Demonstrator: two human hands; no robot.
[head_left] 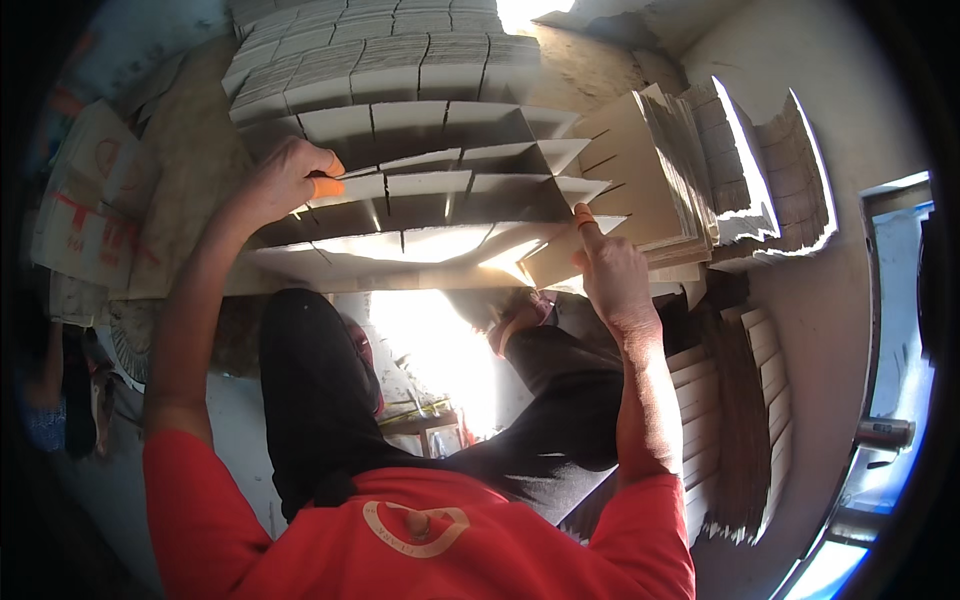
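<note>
Slotted cardboard divider strips (420,187) stand on edge in parallel rows on the work surface in front of me. A cross strip (548,170) meets them near their right ends. My left hand (285,180), with orange covers on its fingertips, pinches the left end of one strip. At the right end, my right hand (615,270) reaches out its orange-capped index finger against the strip by the crossing. Its other fingers are curled, and I see nothing gripped in them. The nearest long strip (400,243) lies in bright sunlight.
Stacked slotted cardboard (380,70) fills the far side. More cardboard pieces (640,165) lean at the right, with further bundles (740,160) by the wall. A printed carton (95,200) stands at the left. Below right sits another cardboard stack (735,420).
</note>
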